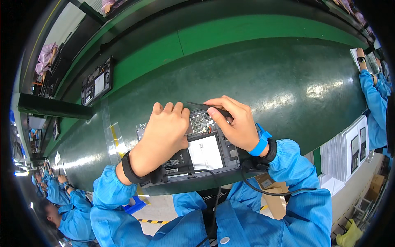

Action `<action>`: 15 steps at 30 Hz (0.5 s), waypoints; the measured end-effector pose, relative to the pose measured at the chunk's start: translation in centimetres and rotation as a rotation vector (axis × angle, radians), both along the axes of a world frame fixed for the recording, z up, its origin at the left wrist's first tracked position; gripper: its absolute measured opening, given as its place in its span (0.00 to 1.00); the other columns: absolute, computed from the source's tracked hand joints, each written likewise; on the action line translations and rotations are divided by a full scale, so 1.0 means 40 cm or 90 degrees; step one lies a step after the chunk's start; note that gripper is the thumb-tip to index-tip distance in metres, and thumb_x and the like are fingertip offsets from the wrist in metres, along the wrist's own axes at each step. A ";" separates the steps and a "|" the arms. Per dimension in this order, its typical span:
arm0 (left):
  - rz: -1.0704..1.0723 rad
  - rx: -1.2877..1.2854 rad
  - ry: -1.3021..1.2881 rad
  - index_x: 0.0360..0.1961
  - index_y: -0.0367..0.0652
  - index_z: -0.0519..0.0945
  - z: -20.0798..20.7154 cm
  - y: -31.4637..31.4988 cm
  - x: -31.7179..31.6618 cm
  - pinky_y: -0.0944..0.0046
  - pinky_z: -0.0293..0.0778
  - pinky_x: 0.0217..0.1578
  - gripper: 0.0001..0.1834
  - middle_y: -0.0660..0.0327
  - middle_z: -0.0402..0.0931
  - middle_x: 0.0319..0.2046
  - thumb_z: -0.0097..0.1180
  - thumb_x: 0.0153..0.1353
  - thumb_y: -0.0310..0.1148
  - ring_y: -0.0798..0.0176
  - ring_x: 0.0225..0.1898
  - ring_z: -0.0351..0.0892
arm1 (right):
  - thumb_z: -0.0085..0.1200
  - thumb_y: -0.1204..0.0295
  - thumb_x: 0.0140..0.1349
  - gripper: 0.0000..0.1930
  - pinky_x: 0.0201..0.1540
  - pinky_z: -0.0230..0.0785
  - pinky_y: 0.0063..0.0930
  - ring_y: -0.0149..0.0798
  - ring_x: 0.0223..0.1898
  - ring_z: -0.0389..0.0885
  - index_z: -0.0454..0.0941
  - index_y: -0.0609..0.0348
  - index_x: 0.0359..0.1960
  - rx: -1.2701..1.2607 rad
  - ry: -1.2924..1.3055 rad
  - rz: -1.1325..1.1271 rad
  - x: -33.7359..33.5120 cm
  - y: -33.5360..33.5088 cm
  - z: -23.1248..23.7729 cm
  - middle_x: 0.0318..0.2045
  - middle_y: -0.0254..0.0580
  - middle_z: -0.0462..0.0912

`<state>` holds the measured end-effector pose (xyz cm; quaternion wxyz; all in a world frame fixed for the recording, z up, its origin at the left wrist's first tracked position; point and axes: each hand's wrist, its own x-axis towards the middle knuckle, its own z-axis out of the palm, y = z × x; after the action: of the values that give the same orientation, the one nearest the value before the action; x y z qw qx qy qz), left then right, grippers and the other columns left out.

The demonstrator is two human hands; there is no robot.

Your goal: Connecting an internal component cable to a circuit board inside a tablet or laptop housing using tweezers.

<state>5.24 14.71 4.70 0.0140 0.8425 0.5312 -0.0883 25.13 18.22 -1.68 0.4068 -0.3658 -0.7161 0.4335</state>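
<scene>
One opened laptop base (202, 151), low centre, long axis across the frame, below a black pointed tool (202, 106) clamped in the fingers of the right hand (239, 125), tip leftward; left hand (163, 131) nearer, fingers curled over the circuit board (202, 122), cannot tell if gripping.

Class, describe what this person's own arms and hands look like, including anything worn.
The sleeves are bright blue with gathered cuffs. Left hand and right hand are ungloved; each wrist wears a black band with a black cable. The right wrist adds a light-blue strap.

No legible lettering in view
</scene>
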 end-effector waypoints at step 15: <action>0.055 0.113 -0.198 0.44 0.41 0.83 -0.030 -0.199 -0.031 0.60 0.68 0.32 0.16 0.63 0.71 0.29 0.65 0.53 0.30 0.61 0.31 0.73 | 0.55 0.73 0.66 0.09 0.30 0.75 0.26 0.39 0.34 0.85 0.79 0.65 0.43 -0.010 0.040 0.004 -0.002 0.000 -0.001 0.34 0.45 0.83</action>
<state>4.00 6.77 3.50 0.0250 0.8202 0.5643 0.0910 25.05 18.23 -1.74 0.4244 -0.3530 -0.7008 0.4518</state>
